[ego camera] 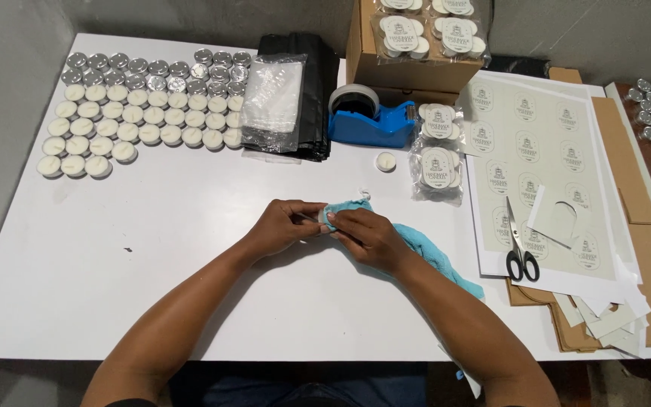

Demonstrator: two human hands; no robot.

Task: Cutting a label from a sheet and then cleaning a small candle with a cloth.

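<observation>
White and broad, the surface [152, 249] has its things pushed to the far edge and the right side, which leaves you a wide bare stretch in the middle and on the near left. Your hands meet at the centre of it. Your left hand [286, 224] pinches a small tealight [325, 216] by its rim, and your right hand [367, 236] presses a blue cloth [423, 252] against it, fingers closed on the fabric. The candle is mostly hidden between fingers and cloth, so I can only say it looks like one of the metal-cupped ones.

You seem to be at the wiping step, one candle at a time. Next, by my reading, calls for turning the cup in your left fingers while the cloth stays snug, then a free spot to set it down.

Far left, the rows of tealights [141, 113] lie well apart from your hands. Far centre sit a stack of bags [284, 102] and a blue tape dispenser [371, 120], with a single loose tealight [386, 161] just near of it. To the right, packed candle bags [437, 162], label sheets [536, 151] and scissors [521, 256] crowd that side, and the cloth's tail trails toward them. The near edge lies close under your forearms; the left is the freer way out.
</observation>
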